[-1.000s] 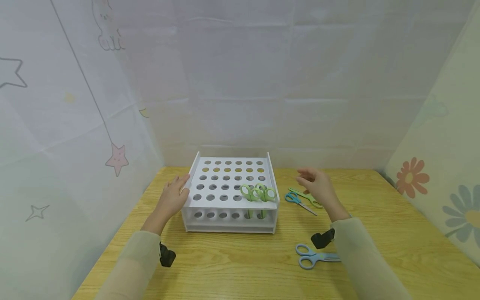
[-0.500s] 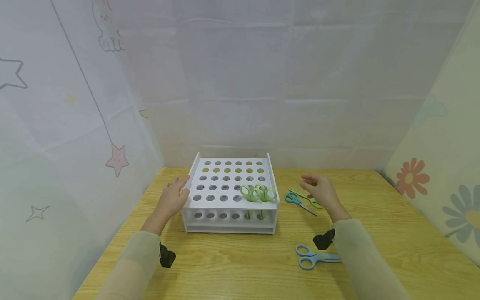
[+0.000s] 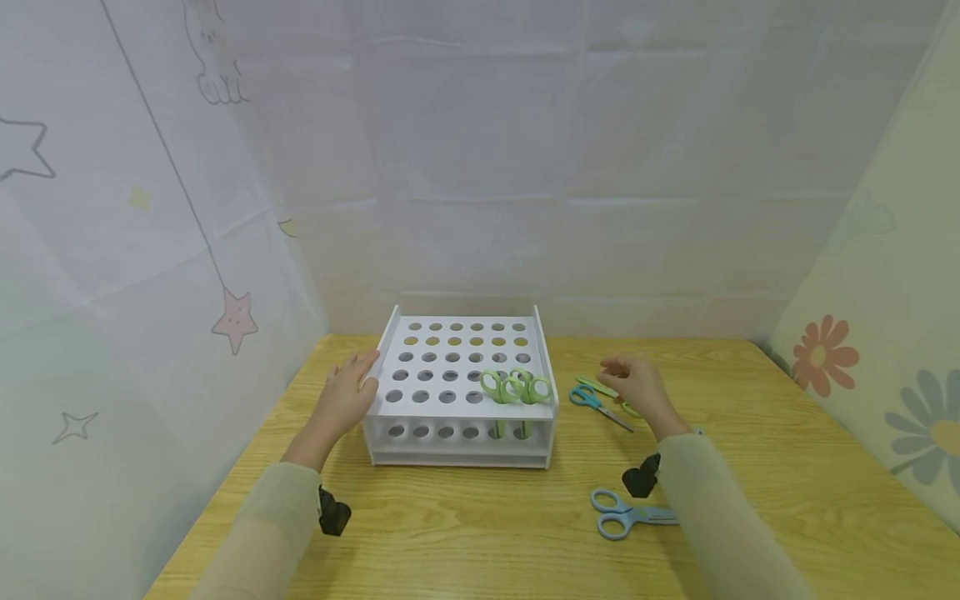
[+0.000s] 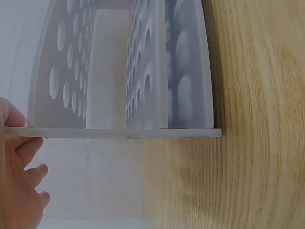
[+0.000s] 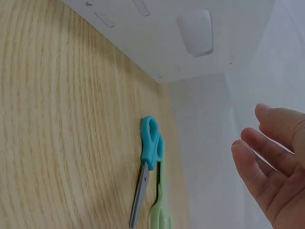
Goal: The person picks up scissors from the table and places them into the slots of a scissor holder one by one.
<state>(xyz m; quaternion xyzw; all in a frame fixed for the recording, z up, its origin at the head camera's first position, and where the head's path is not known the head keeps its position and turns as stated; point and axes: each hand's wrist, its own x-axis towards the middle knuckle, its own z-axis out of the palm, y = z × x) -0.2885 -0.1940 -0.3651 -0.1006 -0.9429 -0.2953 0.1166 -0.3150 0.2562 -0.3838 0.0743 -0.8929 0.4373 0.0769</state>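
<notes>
My left hand (image 3: 347, 392) holds the left side panel of a white rack (image 3: 457, 407); in the left wrist view its thumb and fingers (image 4: 29, 149) lie on opposite faces of the panel. Two light green scissors (image 3: 501, 397) stand handles up in holes at the rack's front right corner. My right hand (image 3: 637, 387) hovers right of the rack, holding nothing, its fingers loosely bent. Near it, teal-handled scissors (image 5: 150, 153) and a third pair of light green scissors (image 5: 162, 215) lie side by side on the table. That hand partly covers the green pair in the head view.
Grey-blue scissors (image 3: 633, 517) lie on the wooden table (image 3: 450, 533) nearer the front, their blade end behind the right sleeve (image 3: 712, 492). Printed cloth curtains (image 3: 480, 167) rise behind the table and along both sides.
My right hand has shifted slightly lower and to the right, covering more of the green scissors on the table. The left hand and the rack stay where they were.
</notes>
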